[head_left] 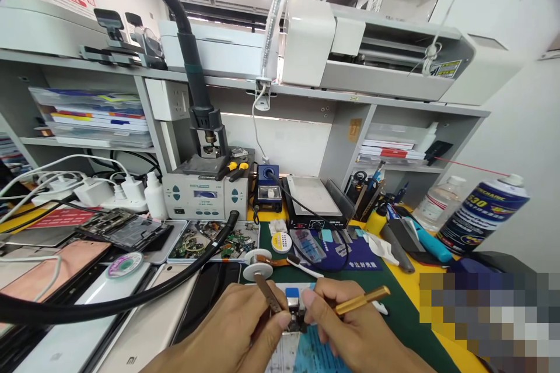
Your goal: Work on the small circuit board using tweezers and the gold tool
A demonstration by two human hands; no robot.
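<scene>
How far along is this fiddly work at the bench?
Done: a phone lies opened at the left, loose boards in the tray. In hand: the left hand pinches tweezers and the right hand a gold-handled tool at a small blue-topped part. Left: that part sits outside any phone, so refitting seems undone.

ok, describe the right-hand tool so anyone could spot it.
Start at the green mat along the bench's front edge, where two hands meet. The right hand holds a slim rod pointing up and right. It is shiny gold, unlike the dull flat tweezers in the left hand.
</scene>
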